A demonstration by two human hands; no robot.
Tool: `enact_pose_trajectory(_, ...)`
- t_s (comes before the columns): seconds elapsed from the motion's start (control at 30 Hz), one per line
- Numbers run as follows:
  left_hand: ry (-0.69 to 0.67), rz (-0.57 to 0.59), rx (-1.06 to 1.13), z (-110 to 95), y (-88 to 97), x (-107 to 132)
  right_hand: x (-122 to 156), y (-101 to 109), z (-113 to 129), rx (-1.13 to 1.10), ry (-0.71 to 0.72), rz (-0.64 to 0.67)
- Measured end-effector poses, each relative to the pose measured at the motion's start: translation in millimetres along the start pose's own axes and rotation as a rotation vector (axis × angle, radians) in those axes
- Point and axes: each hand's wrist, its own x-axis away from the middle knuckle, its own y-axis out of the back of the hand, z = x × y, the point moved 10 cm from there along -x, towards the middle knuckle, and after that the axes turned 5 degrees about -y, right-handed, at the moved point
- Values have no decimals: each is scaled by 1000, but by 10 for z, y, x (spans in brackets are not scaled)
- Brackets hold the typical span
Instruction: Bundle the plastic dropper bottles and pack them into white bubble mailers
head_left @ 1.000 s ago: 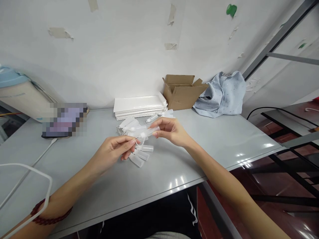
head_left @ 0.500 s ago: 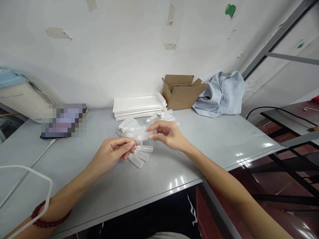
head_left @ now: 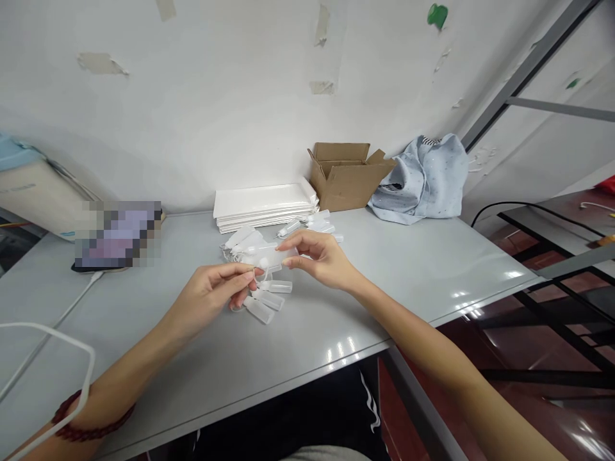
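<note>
My right hand [head_left: 319, 257] is closed, thumb and fingers pinching the right end of a translucent white plastic bottle [head_left: 266, 254] with a white cap and thin cord. My left hand [head_left: 221, 288] is closed in a pinch on the white cord [head_left: 260, 271] near that bottle's cap. Just below the fingers, several small translucent bottles [head_left: 269, 299] fan out over the table. Behind my hands lies another bunch of white corded bottles [head_left: 243, 238], partly hidden by the held one. More small bottles [head_left: 319, 221] lie beyond my right hand.
A stack of flat white boxes [head_left: 262, 200] lies against the wall beside an open cardboard box [head_left: 353, 182] and light blue cloth [head_left: 423, 182]. At left on the grey table [head_left: 307, 333] are a phone [head_left: 118, 237] and its white cable [head_left: 52, 323].
Both hands keep their pinch and stay close together over the bottles. The held bottle has barely moved; the whole view has shifted slightly.
</note>
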Motion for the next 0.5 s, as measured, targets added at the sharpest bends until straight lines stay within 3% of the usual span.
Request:
enact_pose_trajectory(0.17,23,-82,120,32,93,-13,-11,50,-11,-60,-25,-16)
enact_pose_trajectory(0.5,9,-54,-5,-11,65,23,2,-26,-30,-22,-2,8)
